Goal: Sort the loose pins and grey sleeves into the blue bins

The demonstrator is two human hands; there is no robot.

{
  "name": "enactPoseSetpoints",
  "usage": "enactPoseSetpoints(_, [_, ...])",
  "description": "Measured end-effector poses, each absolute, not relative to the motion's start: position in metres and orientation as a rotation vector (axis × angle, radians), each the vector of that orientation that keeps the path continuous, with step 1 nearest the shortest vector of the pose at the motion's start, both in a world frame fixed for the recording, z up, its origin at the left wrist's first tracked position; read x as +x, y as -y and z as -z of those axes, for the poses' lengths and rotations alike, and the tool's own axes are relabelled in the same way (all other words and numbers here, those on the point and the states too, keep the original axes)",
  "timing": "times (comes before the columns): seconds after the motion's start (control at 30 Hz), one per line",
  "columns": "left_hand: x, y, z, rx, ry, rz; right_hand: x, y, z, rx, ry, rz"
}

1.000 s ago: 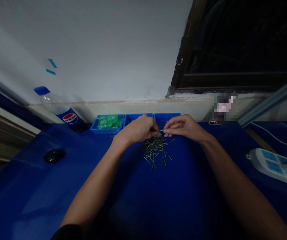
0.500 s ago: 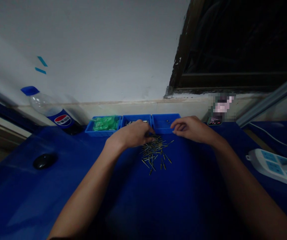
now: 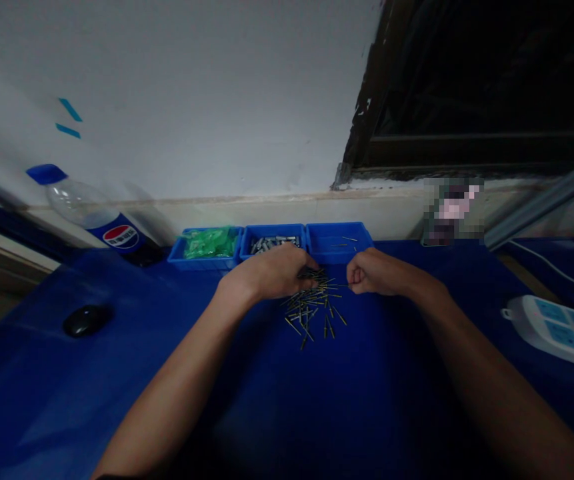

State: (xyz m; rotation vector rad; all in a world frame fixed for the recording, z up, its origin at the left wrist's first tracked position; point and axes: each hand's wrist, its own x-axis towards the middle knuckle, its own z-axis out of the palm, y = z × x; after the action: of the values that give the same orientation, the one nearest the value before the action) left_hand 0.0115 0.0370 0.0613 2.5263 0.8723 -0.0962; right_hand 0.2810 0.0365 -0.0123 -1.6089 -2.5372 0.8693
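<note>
A loose pile of thin metal pins (image 3: 307,307), some with thicker brass-coloured ends, lies on the blue tabletop. My left hand (image 3: 279,272) rests at the upper left of this pile, thumb and forefinger apart, with pins showing between them. Just right of the pile, my right hand (image 3: 377,272) is closed in a pinch. One thin pin pokes out leftward from its fingertips. Behind that hand stands the right blue tray (image 3: 337,253), where a few similar pins lie. The middle blue tray (image 3: 247,237) holds small silvery cylindrical parts.
Left in the tray row, a blue tray (image 3: 187,263) contains green plastic bags (image 3: 210,243). A cola bottle (image 3: 101,220) and a black mouse (image 3: 85,321) are at the left. To the right are a phone (image 3: 449,213), partly pixelated, and a white power strip (image 3: 557,327). A wall closes off the back.
My right hand has moved down from the right tray's edge to the pile's side and closed on a pin. More pins now show in that tray. My left hand has shifted slightly right.
</note>
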Motion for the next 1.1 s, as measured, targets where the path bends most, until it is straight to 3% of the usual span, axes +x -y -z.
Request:
enactPoseSetpoints(0.2, [0.014, -0.037, -0.055, 2.523, -0.853, 0.077, 0.28, -0.03, -0.003, -1.593, 2.495, -0.896])
enactPoseSetpoints(0.43, [0.019, -0.036, -0.054, 2.609, -0.819, -0.1, 0.269, -0.019, -0.027, -1.362, 2.171, -1.219])
enactPoseSetpoints(1.1, [0.014, -0.031, -0.072, 2.559, -0.908, -0.285, 0.263, -0.013, -0.033, -1.177, 1.789, -1.329])
